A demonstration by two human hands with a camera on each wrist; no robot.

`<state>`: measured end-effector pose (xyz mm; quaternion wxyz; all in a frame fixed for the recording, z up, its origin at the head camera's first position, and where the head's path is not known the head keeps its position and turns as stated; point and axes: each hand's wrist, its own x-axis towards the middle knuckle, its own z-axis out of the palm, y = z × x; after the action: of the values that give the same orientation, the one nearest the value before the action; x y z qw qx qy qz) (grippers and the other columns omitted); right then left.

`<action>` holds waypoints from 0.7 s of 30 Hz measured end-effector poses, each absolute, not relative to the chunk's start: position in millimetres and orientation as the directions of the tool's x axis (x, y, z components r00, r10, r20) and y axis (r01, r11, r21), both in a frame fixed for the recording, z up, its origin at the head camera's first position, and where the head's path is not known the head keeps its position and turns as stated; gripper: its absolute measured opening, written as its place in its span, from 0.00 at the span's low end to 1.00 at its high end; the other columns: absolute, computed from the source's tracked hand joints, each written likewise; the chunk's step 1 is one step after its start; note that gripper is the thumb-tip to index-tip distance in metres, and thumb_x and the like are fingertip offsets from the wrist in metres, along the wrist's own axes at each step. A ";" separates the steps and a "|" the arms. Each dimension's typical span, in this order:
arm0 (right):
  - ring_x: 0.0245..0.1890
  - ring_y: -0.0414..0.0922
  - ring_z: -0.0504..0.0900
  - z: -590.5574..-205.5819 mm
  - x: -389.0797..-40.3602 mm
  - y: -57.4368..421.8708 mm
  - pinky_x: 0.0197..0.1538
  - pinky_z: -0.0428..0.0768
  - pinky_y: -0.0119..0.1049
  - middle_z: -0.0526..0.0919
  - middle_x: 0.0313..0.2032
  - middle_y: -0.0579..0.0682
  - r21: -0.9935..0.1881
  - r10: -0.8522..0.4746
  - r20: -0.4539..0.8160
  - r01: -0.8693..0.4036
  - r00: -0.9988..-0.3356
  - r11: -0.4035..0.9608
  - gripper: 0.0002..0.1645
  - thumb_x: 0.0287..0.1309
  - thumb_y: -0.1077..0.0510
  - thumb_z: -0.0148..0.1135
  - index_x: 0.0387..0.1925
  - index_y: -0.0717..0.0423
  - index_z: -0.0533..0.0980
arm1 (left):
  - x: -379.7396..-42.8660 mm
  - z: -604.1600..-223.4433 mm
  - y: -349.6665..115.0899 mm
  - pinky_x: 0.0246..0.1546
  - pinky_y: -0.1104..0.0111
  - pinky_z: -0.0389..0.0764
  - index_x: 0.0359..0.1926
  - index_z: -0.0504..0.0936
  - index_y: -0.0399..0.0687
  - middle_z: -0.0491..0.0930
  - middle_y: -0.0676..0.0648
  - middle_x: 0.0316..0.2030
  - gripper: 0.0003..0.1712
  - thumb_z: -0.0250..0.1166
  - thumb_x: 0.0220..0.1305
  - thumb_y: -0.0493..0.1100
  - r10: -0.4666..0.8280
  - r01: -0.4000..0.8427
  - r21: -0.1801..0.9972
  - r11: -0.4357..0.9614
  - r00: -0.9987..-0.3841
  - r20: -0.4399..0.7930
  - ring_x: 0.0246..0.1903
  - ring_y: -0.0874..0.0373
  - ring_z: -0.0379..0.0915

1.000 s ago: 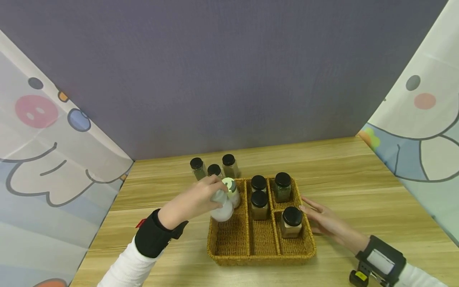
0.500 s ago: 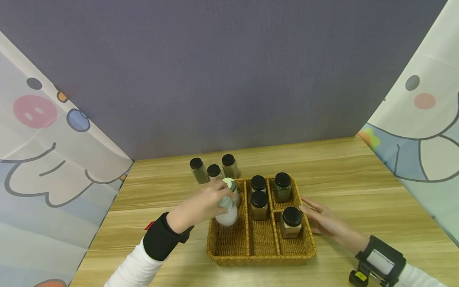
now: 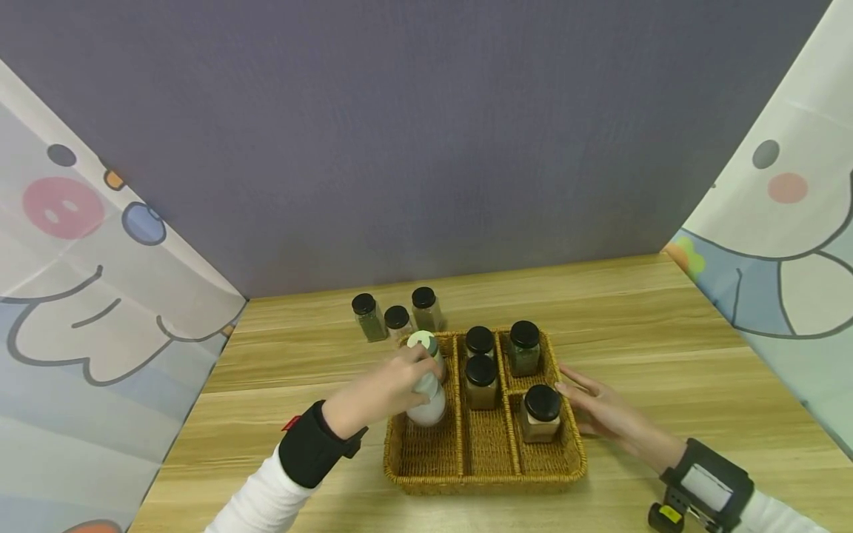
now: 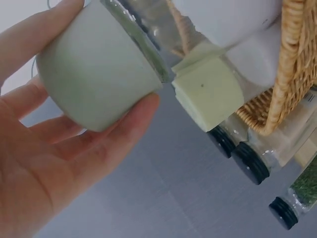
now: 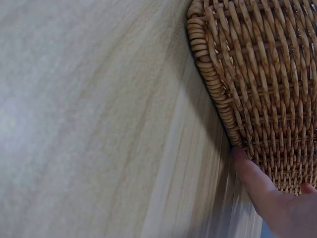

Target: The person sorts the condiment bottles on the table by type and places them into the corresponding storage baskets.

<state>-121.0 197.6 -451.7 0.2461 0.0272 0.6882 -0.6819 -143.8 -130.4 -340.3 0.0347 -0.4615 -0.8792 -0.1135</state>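
My left hand (image 3: 389,389) grips a clear seasoning jar (image 3: 428,409) with white contents by its smooth pale green cap (image 4: 99,69). The jar is at the left compartment of the wicker basket (image 3: 496,485); whether it touches the bottom cannot be seen. Just behind it stands a second jar with a pale green lid (image 3: 423,341), whose angular flip top (image 4: 210,94) shows in the left wrist view. My right hand (image 3: 609,413) rests its fingers against the basket's outer right side, and a finger (image 5: 255,178) touches the weave low down.
Black-lidded jars stand in the other compartments: two in the middle column (image 3: 481,381), one at back right (image 3: 525,348), one at front right (image 3: 541,414). Behind the basket's left corner are three more black-lidded jars (image 3: 370,318) on the wooden table (image 3: 293,363).
My left hand has moved right and slightly nearer with the jar, further over the left compartment. My right hand and the basket have stayed in place.
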 end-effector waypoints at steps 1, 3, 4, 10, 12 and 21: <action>0.62 0.66 0.45 -451.6 -121.0 197.6 0.53 0.66 0.58 0.39 0.64 0.69 -0.925 -0.298 -0.377 0.374 -0.877 0.069 0.42 0.62 0.47 0.47 0.68 0.53 0.38 | -143.9 -341.3 -130.1 0.27 0.77 0.72 0.38 0.76 0.43 0.70 0.48 0.32 0.17 0.70 0.44 0.37 0.803 0.818 0.167 0.550 -0.573 0.163 0.30 0.58 0.67; 0.62 0.66 0.44 -451.6 -121.1 197.7 0.53 0.66 0.58 0.39 0.64 0.69 -0.924 -0.297 -0.379 0.376 -0.877 0.069 0.42 0.62 0.47 0.47 0.68 0.53 0.38 | -144.3 -343.4 -129.5 0.27 0.77 0.72 0.38 0.76 0.43 0.70 0.47 0.33 0.17 0.69 0.45 0.37 0.803 0.816 0.167 0.553 -0.576 0.155 0.30 0.58 0.67; 0.62 0.66 0.44 -451.7 -121.3 197.8 0.53 0.65 0.58 0.39 0.64 0.69 -0.924 -0.297 -0.380 0.377 -0.876 0.068 0.42 0.62 0.47 0.47 0.68 0.52 0.38 | -144.4 -344.3 -129.3 0.27 0.77 0.72 0.38 0.76 0.42 0.70 0.47 0.33 0.17 0.69 0.45 0.37 0.802 0.815 0.169 0.555 -0.578 0.151 0.30 0.58 0.67; 0.62 0.66 0.45 -452.3 -121.2 197.6 0.53 0.66 0.57 0.39 0.64 0.69 -0.925 -0.296 -0.378 0.374 -0.877 0.069 0.42 0.61 0.47 0.47 0.68 0.53 0.38 | -146.6 -350.0 -128.9 0.27 0.76 0.72 0.38 0.76 0.45 0.71 0.47 0.34 0.15 0.68 0.47 0.38 0.792 0.798 0.143 0.585 -0.600 0.109 0.31 0.58 0.67; 0.62 0.66 0.45 -452.5 -121.3 197.4 0.53 0.66 0.57 0.39 0.64 0.69 -0.926 -0.298 -0.374 0.373 -0.878 0.064 0.42 0.61 0.47 0.47 0.68 0.53 0.38 | -147.8 -352.5 -128.7 0.27 0.76 0.72 0.38 0.77 0.45 0.71 0.47 0.35 0.15 0.67 0.47 0.38 0.787 0.789 0.147 0.597 -0.611 0.084 0.32 0.58 0.67; 0.62 0.66 0.44 -452.4 -121.8 197.6 0.53 0.67 0.57 0.38 0.65 0.68 -0.927 -0.305 -0.369 0.371 -0.878 0.055 0.42 0.62 0.48 0.47 0.68 0.53 0.38 | -150.6 -355.9 -128.6 0.31 0.75 0.73 0.39 0.77 0.44 0.71 0.48 0.38 0.14 0.67 0.48 0.37 0.766 0.751 0.235 0.617 -0.642 0.042 0.36 0.56 0.68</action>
<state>-121.8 197.6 -452.4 0.2457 0.0242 0.6835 -0.6870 -150.6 -128.6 -355.9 -0.0311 -0.4221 -0.8986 -0.1162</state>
